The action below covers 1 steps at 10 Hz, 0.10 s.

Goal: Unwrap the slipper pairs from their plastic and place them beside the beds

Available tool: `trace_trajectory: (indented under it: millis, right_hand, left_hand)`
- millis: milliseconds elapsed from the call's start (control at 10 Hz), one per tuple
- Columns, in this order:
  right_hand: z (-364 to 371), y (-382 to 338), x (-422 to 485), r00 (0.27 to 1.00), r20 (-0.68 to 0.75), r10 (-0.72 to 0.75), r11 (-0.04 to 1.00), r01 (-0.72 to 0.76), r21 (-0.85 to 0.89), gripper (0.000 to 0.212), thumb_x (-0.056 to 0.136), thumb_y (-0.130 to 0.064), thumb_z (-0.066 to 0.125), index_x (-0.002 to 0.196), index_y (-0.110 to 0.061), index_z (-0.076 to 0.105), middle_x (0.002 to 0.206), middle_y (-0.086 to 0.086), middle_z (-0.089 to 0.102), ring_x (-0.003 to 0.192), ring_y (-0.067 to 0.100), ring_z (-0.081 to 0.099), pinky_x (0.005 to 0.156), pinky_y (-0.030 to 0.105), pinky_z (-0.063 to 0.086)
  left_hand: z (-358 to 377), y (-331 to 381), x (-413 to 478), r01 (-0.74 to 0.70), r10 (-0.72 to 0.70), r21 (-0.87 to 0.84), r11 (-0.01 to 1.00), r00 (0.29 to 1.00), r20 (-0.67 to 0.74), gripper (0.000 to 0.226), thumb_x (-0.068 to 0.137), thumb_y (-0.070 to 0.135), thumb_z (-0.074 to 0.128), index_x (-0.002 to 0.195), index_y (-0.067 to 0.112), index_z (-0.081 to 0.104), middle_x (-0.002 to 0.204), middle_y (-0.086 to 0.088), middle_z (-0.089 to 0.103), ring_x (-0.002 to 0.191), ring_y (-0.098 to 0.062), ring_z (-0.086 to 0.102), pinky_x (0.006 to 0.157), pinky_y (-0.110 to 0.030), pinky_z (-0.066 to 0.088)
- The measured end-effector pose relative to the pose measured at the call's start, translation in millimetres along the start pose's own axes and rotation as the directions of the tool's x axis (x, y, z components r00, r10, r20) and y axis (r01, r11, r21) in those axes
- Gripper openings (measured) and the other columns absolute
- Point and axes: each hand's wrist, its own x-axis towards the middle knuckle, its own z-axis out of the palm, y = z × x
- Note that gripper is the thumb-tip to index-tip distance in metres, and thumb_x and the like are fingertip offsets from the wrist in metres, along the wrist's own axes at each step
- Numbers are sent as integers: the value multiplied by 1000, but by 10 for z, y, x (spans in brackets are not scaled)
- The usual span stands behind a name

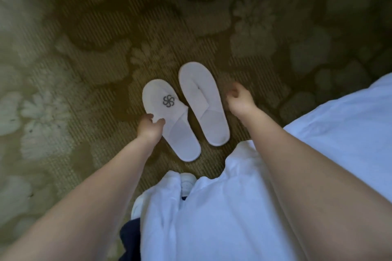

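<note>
- Two white slippers lie side by side on the carpet, unwrapped, toes pointing away from the person.
- The left slipper (pixel 169 118) sits a little nearer the person; its top band carries a grey pinwheel logo (pixel 168 101).
- The right slipper (pixel 203 103) lies just beside it, apart by a narrow strip of carpet, with its band flattened and folded across the sole.
- The left hand (pixel 151 126) pinches the outer edge of the left slipper's band, thumb and fingers closed on the fabric.
- The right hand (pixel 239 99) hovers just to the right of the right slipper, fingers loosely curled, holding nothing and not touching it; it is somewhat blurred.
- The carpet (pixel 84 70) is olive-brown with a pale flower pattern.
- White bedding (pixel 350 133) hangs at the right edge, close beside the slippers.
- A white cloth (pixel 212 218) drapes in front of the person, with a white shoe (pixel 187 182) showing beneath it.
</note>
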Motion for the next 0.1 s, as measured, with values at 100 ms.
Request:
trace_trajectory:
  millis: [100]
  right_hand:
    - [-90, -55, -301, 997, 76, 22, 1000, -20, -23, 39, 91, -9, 44, 129, -10, 52, 128, 15, 58, 117, 31, 55, 100, 38, 45]
  left_hand:
    - [-140, 157, -394, -74, 57, 127, 989, 989, 133, 40, 89, 24, 51, 125, 7, 51, 127, -16, 55, 109, -28, 54, 82, -28, 39]
